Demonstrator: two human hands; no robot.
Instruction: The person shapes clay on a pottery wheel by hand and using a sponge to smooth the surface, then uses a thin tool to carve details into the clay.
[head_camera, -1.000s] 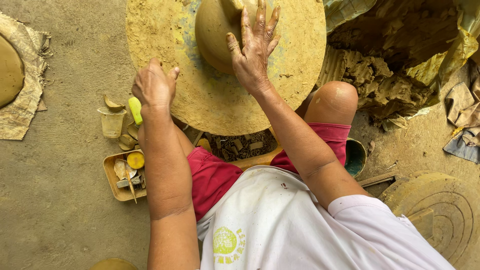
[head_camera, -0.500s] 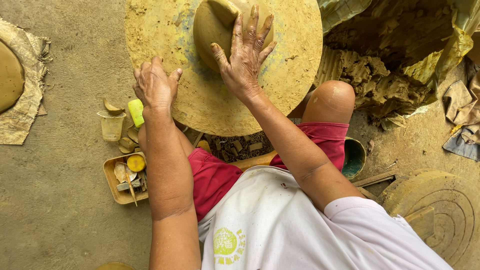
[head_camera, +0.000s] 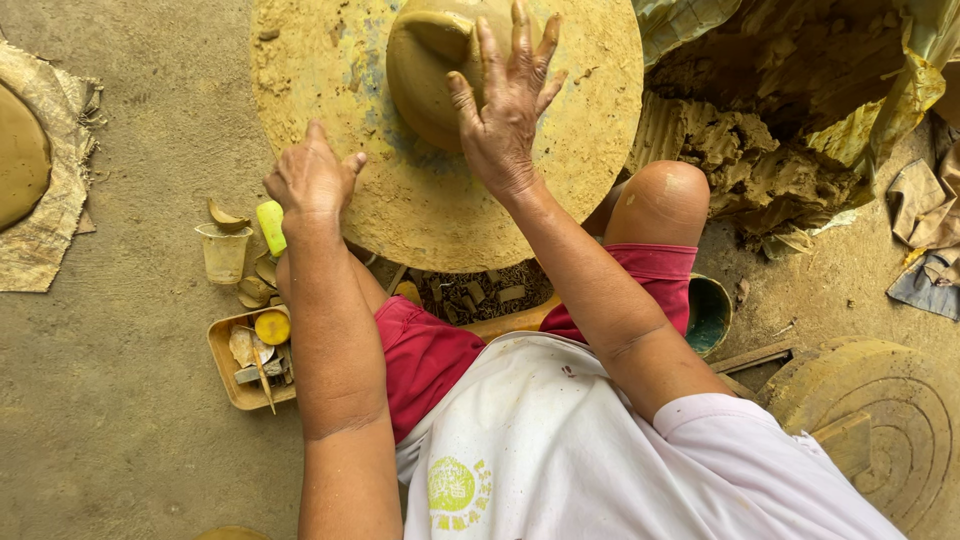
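**Clay pot steadied on a potter's wheel**

At the far left, a flat clay disc (head_camera: 20, 155) is seen resting on a piece of sacking (head_camera: 45, 245). Nearer the wheel, a clear plastic cup (head_camera: 222, 252) and a shallow tray of small tools (head_camera: 228, 375) are set on the earthen floor. The left hand (head_camera: 310, 180) is laid on the near-left rim of the round wheel (head_camera: 420, 215), fingers curled together over the edge, nothing gripped. The clay pot (head_camera: 430, 65) is placed at the wheel's middle, toward the top of the view. The right hand (head_camera: 505, 115) is pressed flat against the pot's right side, fingers spread apart. Heaped raw clay (head_camera: 760, 160) is piled at the right.
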